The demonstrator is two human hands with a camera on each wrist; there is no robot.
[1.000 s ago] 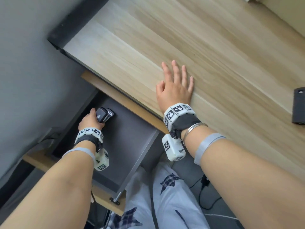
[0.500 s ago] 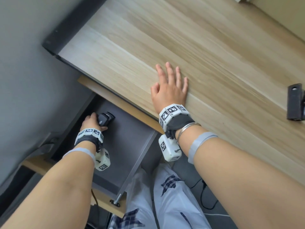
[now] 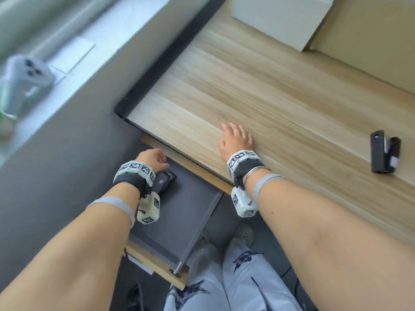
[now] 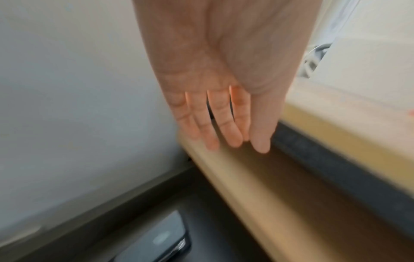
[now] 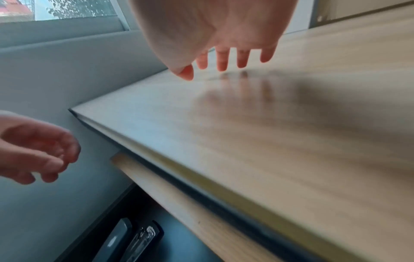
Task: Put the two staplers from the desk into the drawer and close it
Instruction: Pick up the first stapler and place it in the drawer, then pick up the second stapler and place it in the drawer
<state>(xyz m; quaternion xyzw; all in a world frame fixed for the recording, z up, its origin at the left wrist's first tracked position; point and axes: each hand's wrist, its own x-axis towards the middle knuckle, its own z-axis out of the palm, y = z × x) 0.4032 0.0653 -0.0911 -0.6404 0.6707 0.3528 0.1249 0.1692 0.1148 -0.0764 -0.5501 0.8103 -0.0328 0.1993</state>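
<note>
One black stapler [image 3: 165,182] [image 4: 160,239] [image 5: 132,239] lies at the back left of the open grey drawer [image 3: 190,217]. My left hand [image 3: 153,159] [image 4: 224,124] hovers just above it, empty, with relaxed fingers. In the right wrist view, that left hand [image 5: 38,150] is apart from the stapler. The second black stapler [image 3: 384,153] lies on the wooden desk [image 3: 280,97] at the far right. My right hand [image 3: 235,136] [image 5: 224,58] lies flat near the desk's front edge, well left of that stapler, holding nothing.
A white box [image 3: 280,19] stands at the back of the desk. A grey wall [image 3: 56,164] runs left of the drawer, with a window sill [image 3: 67,52] above. My legs [image 3: 235,277] are below the drawer's right side rail [image 3: 197,230].
My left hand has let go of the stapler, which now lies in the drawer, and has risen above it. The view has swung, showing the second stapler fully. The right hand stays on the desk.
</note>
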